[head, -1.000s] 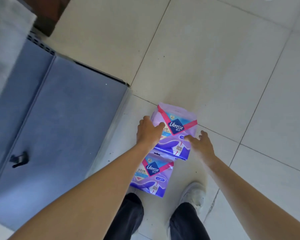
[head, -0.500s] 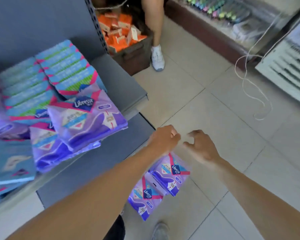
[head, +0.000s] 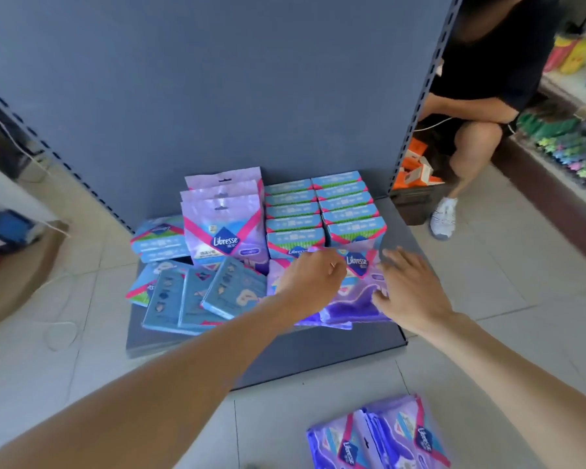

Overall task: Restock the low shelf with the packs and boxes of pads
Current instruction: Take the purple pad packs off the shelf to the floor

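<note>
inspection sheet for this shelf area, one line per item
surface: low shelf, grey, front strip bare
job's things: boxes in two rows at the back; upright purple packs left of them; flat purple packs in front; blue packs leaning front left; floor packs not shelved
clutter: crate of orange boxes right of the shelf
hands: left hand curled at a flat pack's top edge, grip unclear; right hand spread on its right side
cables: white cord looped on the floor, left
surroundings: seated person; side shelf of coloured goods
</note>
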A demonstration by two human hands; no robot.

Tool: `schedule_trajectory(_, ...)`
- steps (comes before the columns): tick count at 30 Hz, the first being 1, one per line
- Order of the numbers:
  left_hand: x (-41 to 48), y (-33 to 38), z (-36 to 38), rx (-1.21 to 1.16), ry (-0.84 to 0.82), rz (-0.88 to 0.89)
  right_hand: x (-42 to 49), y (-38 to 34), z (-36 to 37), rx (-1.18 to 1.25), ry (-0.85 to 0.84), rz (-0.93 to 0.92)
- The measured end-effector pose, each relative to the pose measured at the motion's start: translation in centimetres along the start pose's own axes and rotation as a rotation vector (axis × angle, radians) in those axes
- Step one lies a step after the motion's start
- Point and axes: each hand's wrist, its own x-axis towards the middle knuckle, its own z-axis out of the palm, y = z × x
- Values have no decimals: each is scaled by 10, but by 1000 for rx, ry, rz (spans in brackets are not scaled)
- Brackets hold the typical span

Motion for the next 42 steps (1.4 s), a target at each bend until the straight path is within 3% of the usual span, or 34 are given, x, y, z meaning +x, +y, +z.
schedule_trajectory(4,-22,-66,-22,40,74,-140,15,-38,7,-2,-23,-87)
schedule_trajectory(9,-37,-108,-17,60,75,-250,24,-52,39,307,-200,101)
schedule_trajectory(12,-34,-114,-13,61,48,-236,27,-60,62,241,-233,129)
schedule_trajectory(19,-25,-120,-18,37,40,-237,24,-58,58,123,-114,112)
schedule_trajectory(25,-15,-135,-50,34,52,-230,10,-49,5,269,82,171)
schedule_trajectory(29,-1,-153,-83,132,193,-221,6,-45,-21,466,181,161)
schedule_trajectory(33,19,-169,-105,178,324,-348,1,-49,-41,707,232,218)
schedule_trajectory(39,42,-188,-103,-23,292,-579,8,-54,-44,993,237,257)
schedule_trajectory(42,49,-195,-97,-51,310,-581,15,-59,-43,1072,236,267)
